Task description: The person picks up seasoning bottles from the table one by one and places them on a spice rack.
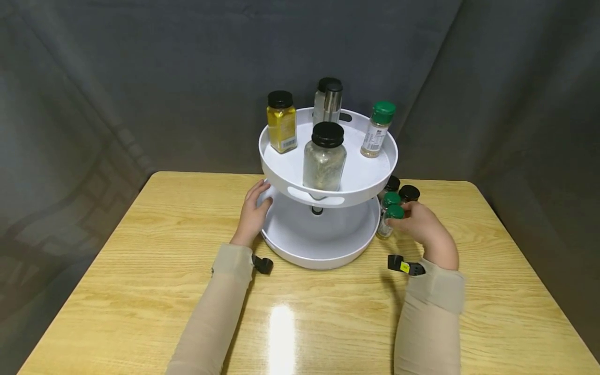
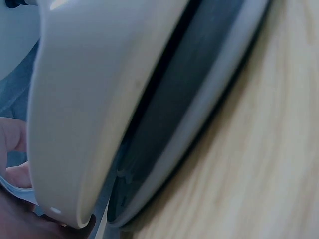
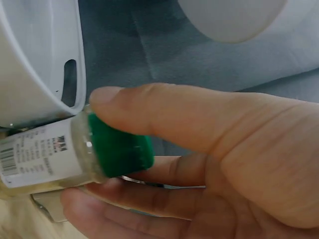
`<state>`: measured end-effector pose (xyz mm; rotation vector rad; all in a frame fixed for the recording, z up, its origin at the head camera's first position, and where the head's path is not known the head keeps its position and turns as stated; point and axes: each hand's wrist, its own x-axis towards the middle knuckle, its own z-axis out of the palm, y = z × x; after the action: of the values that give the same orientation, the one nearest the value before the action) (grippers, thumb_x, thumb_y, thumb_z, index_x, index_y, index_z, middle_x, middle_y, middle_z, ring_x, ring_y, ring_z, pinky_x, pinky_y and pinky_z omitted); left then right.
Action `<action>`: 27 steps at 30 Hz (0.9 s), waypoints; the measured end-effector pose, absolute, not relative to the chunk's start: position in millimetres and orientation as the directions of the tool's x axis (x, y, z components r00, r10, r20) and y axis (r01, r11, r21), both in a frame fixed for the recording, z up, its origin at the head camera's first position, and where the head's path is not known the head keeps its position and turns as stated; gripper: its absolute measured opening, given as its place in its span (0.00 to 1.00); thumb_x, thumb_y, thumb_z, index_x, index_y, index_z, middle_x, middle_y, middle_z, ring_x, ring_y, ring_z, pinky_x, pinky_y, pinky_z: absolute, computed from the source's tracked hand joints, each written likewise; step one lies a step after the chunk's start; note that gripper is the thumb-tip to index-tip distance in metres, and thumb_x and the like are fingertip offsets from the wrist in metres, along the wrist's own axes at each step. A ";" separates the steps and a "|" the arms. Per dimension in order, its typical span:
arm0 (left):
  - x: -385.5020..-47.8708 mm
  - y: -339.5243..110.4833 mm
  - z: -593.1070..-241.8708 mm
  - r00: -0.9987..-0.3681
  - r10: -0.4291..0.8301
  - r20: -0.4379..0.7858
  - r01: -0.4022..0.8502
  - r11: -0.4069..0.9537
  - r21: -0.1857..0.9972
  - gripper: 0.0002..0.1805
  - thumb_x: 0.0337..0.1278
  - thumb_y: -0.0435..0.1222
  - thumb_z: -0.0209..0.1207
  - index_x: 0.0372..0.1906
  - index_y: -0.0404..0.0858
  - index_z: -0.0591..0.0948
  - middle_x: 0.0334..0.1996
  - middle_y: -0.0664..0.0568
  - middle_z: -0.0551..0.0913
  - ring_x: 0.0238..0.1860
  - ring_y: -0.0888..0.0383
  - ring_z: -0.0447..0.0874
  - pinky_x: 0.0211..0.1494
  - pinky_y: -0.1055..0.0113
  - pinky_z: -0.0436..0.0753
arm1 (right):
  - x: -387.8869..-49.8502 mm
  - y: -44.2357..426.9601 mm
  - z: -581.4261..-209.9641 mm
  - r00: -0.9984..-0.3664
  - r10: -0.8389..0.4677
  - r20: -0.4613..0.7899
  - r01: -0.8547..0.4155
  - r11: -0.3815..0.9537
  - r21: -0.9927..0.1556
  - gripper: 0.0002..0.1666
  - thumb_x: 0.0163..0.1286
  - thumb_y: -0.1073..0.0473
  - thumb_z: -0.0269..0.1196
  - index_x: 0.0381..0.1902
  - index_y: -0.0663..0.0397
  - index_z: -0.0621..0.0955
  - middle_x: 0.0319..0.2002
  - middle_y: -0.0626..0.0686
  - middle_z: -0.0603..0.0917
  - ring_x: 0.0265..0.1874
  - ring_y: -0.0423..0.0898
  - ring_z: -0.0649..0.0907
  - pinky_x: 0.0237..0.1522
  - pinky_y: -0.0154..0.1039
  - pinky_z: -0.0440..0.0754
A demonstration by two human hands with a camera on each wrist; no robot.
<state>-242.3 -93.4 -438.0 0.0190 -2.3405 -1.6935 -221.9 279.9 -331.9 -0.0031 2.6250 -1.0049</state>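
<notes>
While the left hand (image 1: 255,213) grips the left rim of the lower tray (image 1: 323,234) in the head view, the right hand (image 1: 424,226) pinches the nearest green-capped jar (image 1: 385,229), just right of that tray. Black-lidded jars (image 1: 410,193) stand beyond it on the surface (image 1: 187,234). From the left wrist, fingertips (image 2: 15,134) show inside the tray's wall. From the right wrist, thumb and fingers close around the jar's cap (image 3: 119,149), its white label (image 3: 40,154) facing left of them.

Dark grey curtains (image 1: 187,94) around a wooden table (image 1: 140,291).
</notes>
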 end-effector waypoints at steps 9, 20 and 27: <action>-242.3 -93.4 -437.8 -0.967 -0.172 0.189 0.126 0.323 0.938 0.24 0.71 0.30 0.52 0.69 0.31 0.72 0.77 0.44 0.60 0.79 0.46 0.52 0.81 0.54 0.51 | -225.3 278.8 -337.9 -0.943 -0.123 -0.310 0.116 0.750 -0.652 0.45 0.71 0.57 0.64 0.71 0.82 0.58 0.66 0.79 0.66 0.62 0.71 0.70 0.66 0.66 0.70; -242.5 -93.7 -438.3 -0.970 -0.168 0.176 0.117 0.312 0.943 0.23 0.71 0.29 0.51 0.68 0.31 0.74 0.78 0.45 0.59 0.79 0.46 0.51 0.81 0.55 0.51 | -226.7 278.2 -342.4 -0.947 -0.135 -0.292 0.092 0.755 -0.649 0.44 0.71 0.58 0.63 0.71 0.82 0.57 0.65 0.79 0.67 0.59 0.71 0.73 0.64 0.65 0.73; -243.1 -93.6 -438.7 -0.967 -0.176 0.182 0.120 0.315 0.942 0.23 0.69 0.29 0.52 0.66 0.30 0.76 0.77 0.45 0.60 0.79 0.46 0.51 0.81 0.54 0.51 | -226.6 278.5 -344.5 -0.944 -0.158 -0.290 0.079 0.744 -0.664 0.45 0.72 0.58 0.62 0.72 0.82 0.55 0.66 0.80 0.66 0.57 0.69 0.74 0.59 0.62 0.78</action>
<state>-243.1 -93.6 -438.7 0.0501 -2.3315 -1.7036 -226.6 278.5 -344.5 -0.0615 2.6161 -1.0171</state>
